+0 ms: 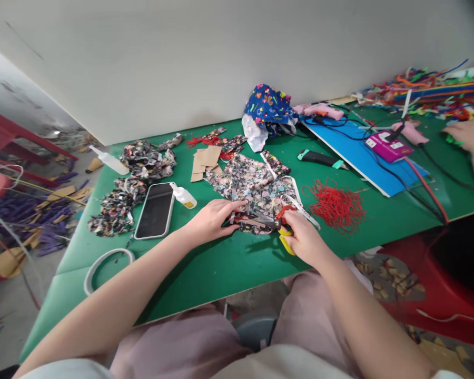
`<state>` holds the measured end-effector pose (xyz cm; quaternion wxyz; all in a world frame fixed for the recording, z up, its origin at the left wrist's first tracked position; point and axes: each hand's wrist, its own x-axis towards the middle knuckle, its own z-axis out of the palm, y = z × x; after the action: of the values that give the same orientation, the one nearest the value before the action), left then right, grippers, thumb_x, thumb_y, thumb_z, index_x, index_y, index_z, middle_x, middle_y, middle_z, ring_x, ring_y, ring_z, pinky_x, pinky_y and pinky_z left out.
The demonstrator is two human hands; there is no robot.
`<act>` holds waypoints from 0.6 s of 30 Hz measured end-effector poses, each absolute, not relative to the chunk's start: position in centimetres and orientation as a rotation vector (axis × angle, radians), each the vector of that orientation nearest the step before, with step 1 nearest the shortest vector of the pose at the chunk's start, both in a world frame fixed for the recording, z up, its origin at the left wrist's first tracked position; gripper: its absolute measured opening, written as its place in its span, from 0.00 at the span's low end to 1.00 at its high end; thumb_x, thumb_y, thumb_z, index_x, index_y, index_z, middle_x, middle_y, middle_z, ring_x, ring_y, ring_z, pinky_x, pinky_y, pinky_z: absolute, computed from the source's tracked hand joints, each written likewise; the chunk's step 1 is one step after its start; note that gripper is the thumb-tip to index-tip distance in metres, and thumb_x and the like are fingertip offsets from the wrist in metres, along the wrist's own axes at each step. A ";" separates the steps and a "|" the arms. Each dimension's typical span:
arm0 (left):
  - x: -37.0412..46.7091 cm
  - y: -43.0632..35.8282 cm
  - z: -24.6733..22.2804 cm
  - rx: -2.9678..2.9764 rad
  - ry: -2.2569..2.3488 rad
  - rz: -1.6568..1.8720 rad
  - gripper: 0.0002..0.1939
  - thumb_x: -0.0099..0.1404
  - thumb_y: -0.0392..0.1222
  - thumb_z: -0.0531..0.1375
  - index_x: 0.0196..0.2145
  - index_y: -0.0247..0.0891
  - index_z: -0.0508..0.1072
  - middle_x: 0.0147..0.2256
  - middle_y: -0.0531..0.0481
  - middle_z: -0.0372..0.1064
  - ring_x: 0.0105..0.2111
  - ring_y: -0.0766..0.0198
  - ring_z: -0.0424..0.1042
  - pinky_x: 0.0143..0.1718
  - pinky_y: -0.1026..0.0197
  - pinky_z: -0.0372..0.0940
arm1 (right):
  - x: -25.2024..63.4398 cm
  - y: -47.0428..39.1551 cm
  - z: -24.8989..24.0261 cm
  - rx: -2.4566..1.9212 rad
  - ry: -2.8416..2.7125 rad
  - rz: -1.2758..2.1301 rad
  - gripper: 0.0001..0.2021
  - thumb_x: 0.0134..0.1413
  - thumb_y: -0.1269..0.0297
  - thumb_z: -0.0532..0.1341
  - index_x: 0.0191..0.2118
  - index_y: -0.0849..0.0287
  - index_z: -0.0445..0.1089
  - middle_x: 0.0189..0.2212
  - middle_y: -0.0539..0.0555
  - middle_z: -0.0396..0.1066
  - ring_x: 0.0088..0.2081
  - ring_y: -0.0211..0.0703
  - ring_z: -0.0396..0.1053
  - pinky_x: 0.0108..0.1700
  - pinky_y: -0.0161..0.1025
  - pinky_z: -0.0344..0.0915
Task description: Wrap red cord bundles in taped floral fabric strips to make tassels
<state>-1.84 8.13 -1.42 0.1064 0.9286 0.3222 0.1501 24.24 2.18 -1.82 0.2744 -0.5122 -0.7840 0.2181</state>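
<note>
My right hand (305,238) grips a pair of scissors (269,222) with orange and yellow handles. Their blades point left, toward the fingers of my left hand (215,221). Between that hand's thumb and fingertips is a small dark strip with red on it (239,217), partly hidden by the fingers. Under and beyond both hands lies a spread of floral cloth pieces (248,181). Just right of the scissors a white measuring tape (303,210) rests on the table. A tangled heap of red cord (337,205) lies farther right.
A phone (155,210), small glue bottle (185,196) and crumpled floral strips (120,202) are left on the green table (197,284). Cardboard pieces (205,160), a utility knife (322,158), a blue board (355,150) and cabled power strip (387,146) lie farther back. Another person's hand (472,139) is at right.
</note>
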 end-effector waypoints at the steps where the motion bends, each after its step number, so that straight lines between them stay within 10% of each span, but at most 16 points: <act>1: -1.8 8.1 -1.4 2.731 0.947 0.449 0.27 0.61 0.44 0.56 0.56 0.38 0.54 0.44 0.45 0.69 0.45 0.57 0.66 0.47 0.55 0.61 | 24.3 2.2 -1.8 -1.386 -2.110 0.585 0.07 0.47 0.73 0.51 0.26 0.55 0.51 0.28 0.52 0.59 0.32 0.42 0.60 0.34 0.37 0.58; 18: -1.6 8.1 -1.6 2.652 0.914 0.479 0.29 0.61 0.44 0.57 0.57 0.39 0.53 0.45 0.46 0.68 0.45 0.58 0.65 0.48 0.55 0.60 | 24.6 2.2 -2.3 -1.494 -2.046 0.668 0.09 0.43 0.74 0.52 0.34 0.57 0.59 0.30 0.53 0.63 0.33 0.43 0.62 0.35 0.37 0.58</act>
<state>-1.59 8.10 -1.64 0.1474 0.9217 0.3177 0.1666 24.56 2.17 -2.29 0.2580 -0.5510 -0.7545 0.2462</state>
